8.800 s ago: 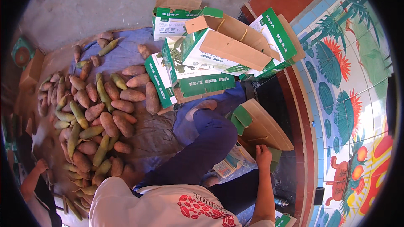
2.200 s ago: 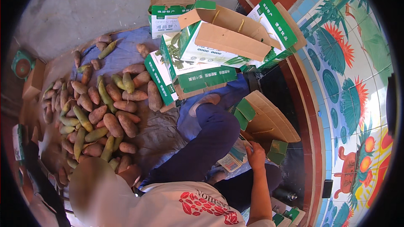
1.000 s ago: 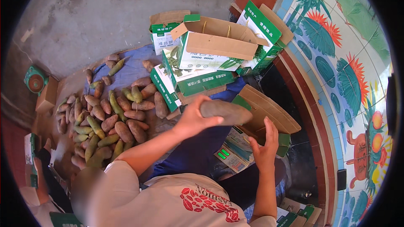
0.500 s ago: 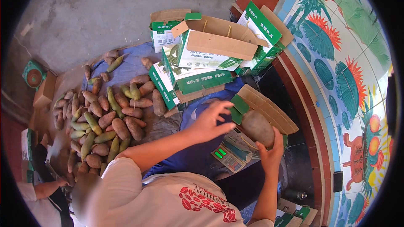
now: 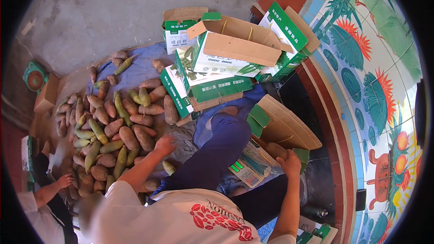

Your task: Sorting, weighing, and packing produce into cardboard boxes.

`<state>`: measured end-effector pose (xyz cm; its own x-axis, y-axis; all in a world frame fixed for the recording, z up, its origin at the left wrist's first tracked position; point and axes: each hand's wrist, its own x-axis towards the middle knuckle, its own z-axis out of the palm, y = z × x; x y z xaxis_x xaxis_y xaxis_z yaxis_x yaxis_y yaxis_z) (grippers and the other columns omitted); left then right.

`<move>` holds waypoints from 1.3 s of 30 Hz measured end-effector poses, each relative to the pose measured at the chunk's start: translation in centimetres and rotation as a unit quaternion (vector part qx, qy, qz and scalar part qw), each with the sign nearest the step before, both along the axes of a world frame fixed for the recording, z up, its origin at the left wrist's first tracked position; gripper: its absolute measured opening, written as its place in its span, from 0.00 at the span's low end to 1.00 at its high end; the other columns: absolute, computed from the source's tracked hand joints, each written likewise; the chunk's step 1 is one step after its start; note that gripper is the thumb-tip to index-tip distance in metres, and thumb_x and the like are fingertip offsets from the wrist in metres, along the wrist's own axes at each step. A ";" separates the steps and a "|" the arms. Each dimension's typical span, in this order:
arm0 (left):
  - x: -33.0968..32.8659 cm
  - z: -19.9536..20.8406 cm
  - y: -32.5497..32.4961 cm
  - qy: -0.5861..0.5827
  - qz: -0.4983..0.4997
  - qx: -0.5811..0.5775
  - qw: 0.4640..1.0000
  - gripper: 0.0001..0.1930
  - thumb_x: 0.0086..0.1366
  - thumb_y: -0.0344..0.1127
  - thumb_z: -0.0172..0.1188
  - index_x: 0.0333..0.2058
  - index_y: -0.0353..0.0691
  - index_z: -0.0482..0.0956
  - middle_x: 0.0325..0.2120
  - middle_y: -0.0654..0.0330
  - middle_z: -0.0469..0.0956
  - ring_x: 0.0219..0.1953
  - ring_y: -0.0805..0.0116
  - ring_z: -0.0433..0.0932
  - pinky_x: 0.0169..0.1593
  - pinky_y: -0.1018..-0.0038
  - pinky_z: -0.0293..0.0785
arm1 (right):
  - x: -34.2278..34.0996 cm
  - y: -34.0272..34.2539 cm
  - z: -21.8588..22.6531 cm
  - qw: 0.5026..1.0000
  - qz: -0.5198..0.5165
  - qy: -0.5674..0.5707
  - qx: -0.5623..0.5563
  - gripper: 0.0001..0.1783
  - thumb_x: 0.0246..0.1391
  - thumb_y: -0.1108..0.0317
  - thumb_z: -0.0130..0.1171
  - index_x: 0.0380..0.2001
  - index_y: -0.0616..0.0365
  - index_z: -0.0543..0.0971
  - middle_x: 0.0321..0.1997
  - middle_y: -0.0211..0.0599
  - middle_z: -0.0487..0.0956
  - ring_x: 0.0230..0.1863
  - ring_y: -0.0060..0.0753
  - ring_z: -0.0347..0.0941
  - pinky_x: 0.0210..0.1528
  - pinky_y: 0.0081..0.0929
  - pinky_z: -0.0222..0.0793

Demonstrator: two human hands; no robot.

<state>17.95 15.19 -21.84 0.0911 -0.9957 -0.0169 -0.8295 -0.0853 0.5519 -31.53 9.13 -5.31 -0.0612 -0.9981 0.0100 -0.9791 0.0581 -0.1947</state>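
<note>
My right hand [image 5: 289,161] is at the open carton [image 5: 289,119] on the right, its fingers closed on the end of a brown root vegetable [image 5: 275,150] that lies low in the carton. The carton's near side partly covers the vegetable. Beside the carton, a digital scale [image 5: 246,172] shows lit green digits. To the left, my left hand [image 5: 166,144] hovers at the right edge of a pile of root vegetables [image 5: 130,138], some green and long, others reddish brown. Its fingers are smeared, and I cannot make out anything in them.
Several green-and-white cartons [image 5: 235,58] are stacked beyond my knees on a blue sheet [image 5: 144,61]. At the lower left, another person's hand [image 5: 64,180] is beside the pile. A painted tile wall [image 5: 375,81] curves along the right. A green round device [image 5: 35,77] sits at the far left.
My left hand has swung from the carton leftward to the pile. My right hand has lowered the brown root vegetable from above the carton into it.
</note>
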 end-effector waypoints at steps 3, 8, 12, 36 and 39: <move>0.3 -1.7 1.5 -0.005 0.016 0.241 0.971 0.17 0.51 0.46 0.59 0.38 0.44 0.77 0.42 0.52 0.76 0.46 0.52 0.73 0.49 0.63 0.70 | 0.3 -0.2 -0.8 1.000 -0.016 -0.006 0.014 0.27 0.39 0.57 0.66 0.43 0.57 0.73 0.39 0.49 0.77 0.41 0.50 0.74 0.42 0.42 0.69; 0.8 -5.2 5.1 -0.074 -0.023 0.400 0.913 0.21 0.51 0.47 0.58 0.43 0.46 0.76 0.44 0.51 0.75 0.48 0.53 0.73 0.52 0.63 0.69 | -0.6 -1.1 -1.9 0.999 -0.045 -0.003 0.021 0.21 0.45 0.61 0.61 0.44 0.56 0.74 0.39 0.48 0.78 0.40 0.51 0.74 0.42 0.42 0.69; 1.8 -8.1 6.5 -0.061 -0.018 0.423 0.904 0.23 0.50 0.48 0.58 0.45 0.46 0.76 0.45 0.52 0.75 0.49 0.54 0.73 0.53 0.63 0.69 | 0.8 -0.9 -1.5 0.997 -0.021 -0.027 -0.066 0.18 0.49 0.63 0.58 0.43 0.57 0.74 0.38 0.48 0.78 0.39 0.51 0.75 0.40 0.43 0.69; -0.4 -6.0 3.7 -0.079 -0.007 0.406 0.910 0.20 0.52 0.49 0.58 0.40 0.44 0.79 0.42 0.49 0.77 0.47 0.53 0.75 0.51 0.64 0.69 | 0.7 -1.3 -1.8 0.992 -0.009 -0.119 -0.044 0.20 0.40 0.72 0.65 0.37 0.57 0.69 0.35 0.46 0.75 0.38 0.53 0.72 0.39 0.41 0.68; -1.2 -4.6 2.9 -0.089 0.057 0.425 0.899 0.20 0.53 0.50 0.57 0.40 0.43 0.79 0.42 0.49 0.76 0.46 0.53 0.75 0.51 0.63 0.69 | 0.5 -1.5 -1.9 0.993 -0.013 -0.113 -0.038 0.20 0.39 0.71 0.65 0.36 0.57 0.68 0.34 0.47 0.75 0.38 0.53 0.72 0.39 0.41 0.68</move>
